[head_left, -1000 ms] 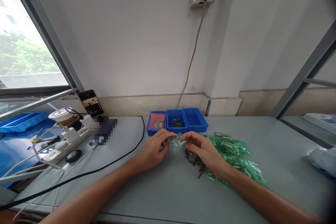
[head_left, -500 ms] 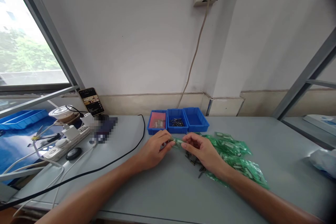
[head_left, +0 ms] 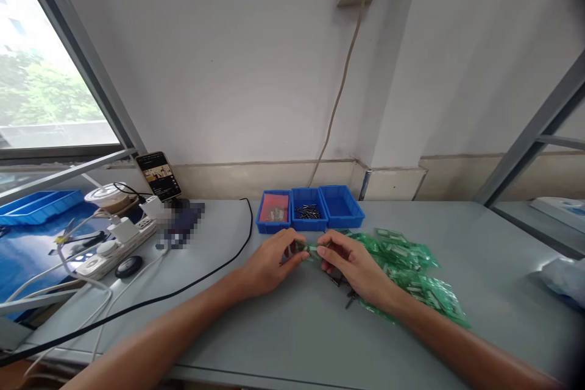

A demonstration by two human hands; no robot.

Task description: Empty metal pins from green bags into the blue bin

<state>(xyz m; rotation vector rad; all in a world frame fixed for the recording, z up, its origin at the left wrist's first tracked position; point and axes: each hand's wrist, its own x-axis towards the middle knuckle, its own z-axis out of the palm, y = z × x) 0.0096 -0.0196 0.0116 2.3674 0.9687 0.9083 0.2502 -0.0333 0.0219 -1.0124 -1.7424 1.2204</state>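
Note:
Between my two hands is a small clear-green plastic bag [head_left: 312, 250], its contents too small to make out. My left hand [head_left: 273, 261] pinches its left end between thumb and fingers. At the other end, the thumb and forefinger of my right hand [head_left: 350, 261] close on it. Under and beside my right hand lie small dark metal pieces [head_left: 336, 280], partly covered by the hand. A pile of green plastic bags [head_left: 425, 289] holding small parts spreads to the right of that hand.
Behind my hands stand three blue bins: one with a pink bag [head_left: 275, 204], one with metal pins [head_left: 307, 212], and an open bin [head_left: 342, 207]. To the left are a black cable [head_left: 201, 283], a mouse [head_left: 128, 267], a power strip [head_left: 116, 250] and a propped phone [head_left: 159, 175].
My hands have come slightly closer together around the small bag, with my left fingers shifted a little to the right. The bins and the pile stay as they were.

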